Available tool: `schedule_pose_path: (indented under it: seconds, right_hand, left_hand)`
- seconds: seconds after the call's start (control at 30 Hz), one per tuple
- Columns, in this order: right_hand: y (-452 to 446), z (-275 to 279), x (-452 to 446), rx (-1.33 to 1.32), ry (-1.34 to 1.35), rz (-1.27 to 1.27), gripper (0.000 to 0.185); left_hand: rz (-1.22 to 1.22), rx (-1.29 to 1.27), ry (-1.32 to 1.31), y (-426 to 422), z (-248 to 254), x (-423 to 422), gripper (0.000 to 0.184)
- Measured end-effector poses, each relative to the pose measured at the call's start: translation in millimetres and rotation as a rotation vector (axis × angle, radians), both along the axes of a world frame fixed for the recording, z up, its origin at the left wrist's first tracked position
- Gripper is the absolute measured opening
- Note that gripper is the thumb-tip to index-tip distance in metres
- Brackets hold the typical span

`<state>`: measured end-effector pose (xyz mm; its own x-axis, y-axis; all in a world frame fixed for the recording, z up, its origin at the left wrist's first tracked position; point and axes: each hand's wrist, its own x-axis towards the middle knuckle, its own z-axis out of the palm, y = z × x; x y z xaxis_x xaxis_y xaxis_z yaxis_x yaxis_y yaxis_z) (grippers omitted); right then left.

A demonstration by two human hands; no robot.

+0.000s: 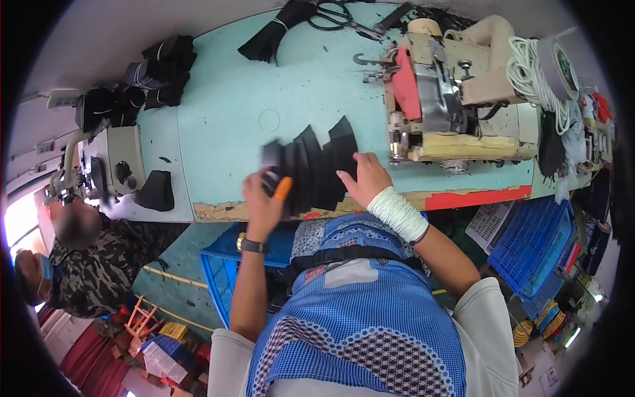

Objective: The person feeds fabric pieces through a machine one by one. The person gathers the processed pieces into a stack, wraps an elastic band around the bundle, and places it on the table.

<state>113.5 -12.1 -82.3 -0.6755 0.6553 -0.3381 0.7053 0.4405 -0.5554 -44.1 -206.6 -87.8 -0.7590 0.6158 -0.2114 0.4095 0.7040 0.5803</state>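
Several black fabric pieces (pixel 305 169) lie overlapping in a fanned row near the front edge of the pale green table. My left hand (pixel 263 200), with an orange finger cover on one digit, is closed on the pieces at the left end, which are blurred by motion. At the right end, my right hand (pixel 368 180) has its thumb and fingers apart and rests beside the last black piece (pixel 340 159), its fingertips at the edge. White cord is wound round my right wrist.
A sewing machine (pixel 440 92) stands to the right, with a cord coil (pixel 532 73) on it. Scissors (pixel 340 18) and a tied black bundle (pixel 278 30) lie at the back. More black bundles (pixel 165 69) sit at the left. A person in camouflage (pixel 99 264) is at the left.
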Motion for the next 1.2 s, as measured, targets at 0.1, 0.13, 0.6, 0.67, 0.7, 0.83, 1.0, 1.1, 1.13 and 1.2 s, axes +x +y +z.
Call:
schedule_pose_path:
  seconds: [0.1, 0.13, 0.6, 0.67, 0.7, 0.83, 1.0, 1.1, 1.13, 1.2]
  right_hand:
    - [-20.6, -7.9, -12.7, -0.211, -0.027, -0.030, 0.040]
    - [-23.3, -10.7, -15.3, -0.194, -0.032, -0.032, 0.040]
    - [-20.9, -14.1, -28.6, -0.621, -0.269, -0.285, 0.053]
    - [-23.0, -10.9, -32.8, -0.558, -0.297, -0.204, 0.053]
    - [-29.3, -7.4, -33.4, -0.442, -0.288, -0.179, 0.053]
    - [-43.9, 9.7, -40.6, -0.320, -0.301, -0.125, 0.044]
    - [-54.8, -2.0, -39.0, -0.202, -0.213, -0.019, 0.036]
    - [-38.7, 6.4, -34.8, -0.399, -0.190, -0.032, 0.032]
    - [-38.0, 6.8, -33.8, -0.397, -0.188, -0.041, 0.032]
    - [-42.3, 7.5, -28.7, -0.686, 0.055, -0.122, 0.030]
  left_hand:
    - [0.237, 0.119, -0.621, 8.4, 12.1, 14.5, 0.055]
    - [0.164, 0.127, -0.530, 6.6, 2.3, 15.0, 0.057]
    - [0.209, 0.251, -1.222, 41.4, 11.4, -19.0, 0.034]
    - [0.117, 0.225, -1.173, 43.7, 10.0, -22.3, 0.032]
    - [-0.005, 0.141, -0.974, 44.3, 10.2, -23.1, 0.031]
    - [-0.190, 0.154, -0.742, 42.3, 16.8, -24.7, 0.036]
    - [-0.027, 0.156, -1.013, 48.6, 1.4, -24.3, 0.039]
    - [0.058, 0.184, -1.323, 45.6, 8.8, -41.2, 0.037]
    - [0.135, 0.190, -1.509, 43.2, 13.4, -44.6, 0.036]
    - [0.132, 0.219, -1.514, 33.0, 12.3, -40.6, 0.034]
